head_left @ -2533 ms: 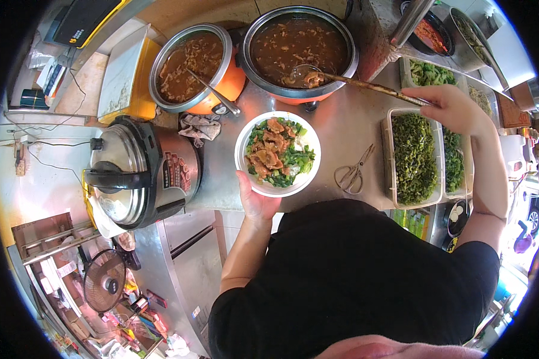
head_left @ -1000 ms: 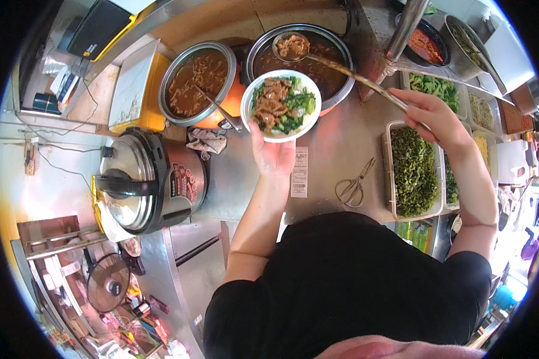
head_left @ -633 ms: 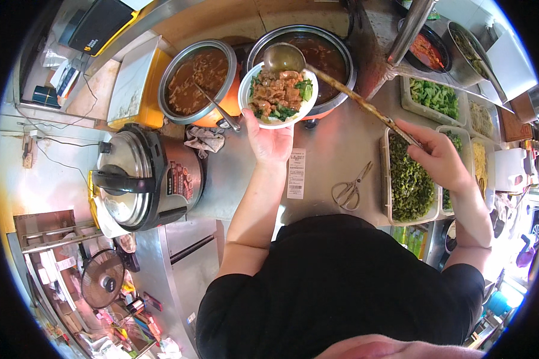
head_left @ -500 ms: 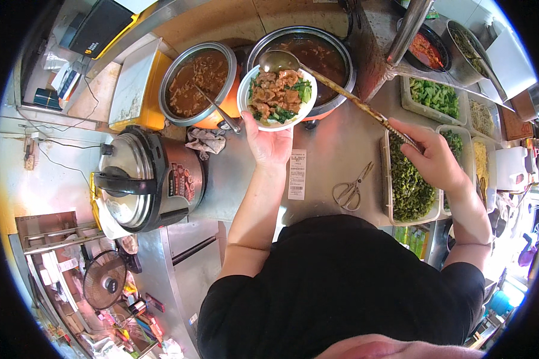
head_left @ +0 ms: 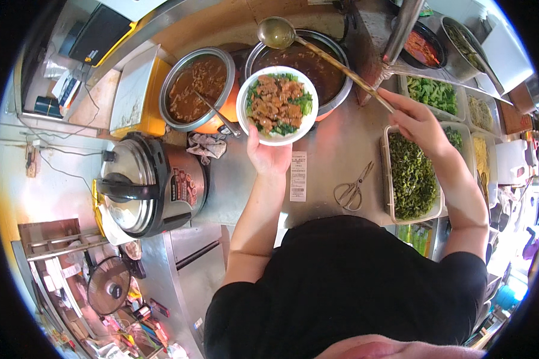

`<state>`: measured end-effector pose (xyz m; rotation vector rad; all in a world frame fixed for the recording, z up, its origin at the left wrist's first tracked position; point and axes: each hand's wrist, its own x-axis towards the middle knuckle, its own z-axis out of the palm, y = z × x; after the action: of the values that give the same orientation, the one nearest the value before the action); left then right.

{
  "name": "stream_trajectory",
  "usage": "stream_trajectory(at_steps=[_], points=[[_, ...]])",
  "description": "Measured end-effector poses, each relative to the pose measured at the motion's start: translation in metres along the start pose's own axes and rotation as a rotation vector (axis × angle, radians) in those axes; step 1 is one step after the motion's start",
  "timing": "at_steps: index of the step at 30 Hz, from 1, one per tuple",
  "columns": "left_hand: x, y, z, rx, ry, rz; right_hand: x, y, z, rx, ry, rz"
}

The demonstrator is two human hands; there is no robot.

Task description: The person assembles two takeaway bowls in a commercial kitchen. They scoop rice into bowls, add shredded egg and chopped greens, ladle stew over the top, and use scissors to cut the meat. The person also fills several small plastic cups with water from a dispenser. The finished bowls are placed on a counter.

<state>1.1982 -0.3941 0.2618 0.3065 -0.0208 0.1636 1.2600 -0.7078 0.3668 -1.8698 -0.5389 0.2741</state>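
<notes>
Just ahead of left hand, cradled on it: white bowl of meat and greens. Right hand grips ladle by near shaft end. Bowl likely light, thin-walled, easily spilled with loose meat heaped; best supported underneath, 1 thumb at near rim.

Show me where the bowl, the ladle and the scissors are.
Bowl (head_left: 306,128): head view, on its white inner wall, lower right.
Ladle (head_left: 276,33): head view, on its round metal cup.
Scissors (head_left: 358,182): head view, on the pivot between handles and blades.
</notes>
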Motion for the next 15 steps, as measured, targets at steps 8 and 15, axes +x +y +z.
stream_trajectory(at_steps=[8, 15], points=[[-0.071, -0.008, 0.017, 0.183, 0.124, -0.093, 0.033, 0.044, 0.032, -0.846, -0.027, 0.036], [-0.131, 0.000, 0.002, 0.293, 0.183, -0.100, 0.016, -0.054, -0.146, -0.474, 0.703, 0.058]])
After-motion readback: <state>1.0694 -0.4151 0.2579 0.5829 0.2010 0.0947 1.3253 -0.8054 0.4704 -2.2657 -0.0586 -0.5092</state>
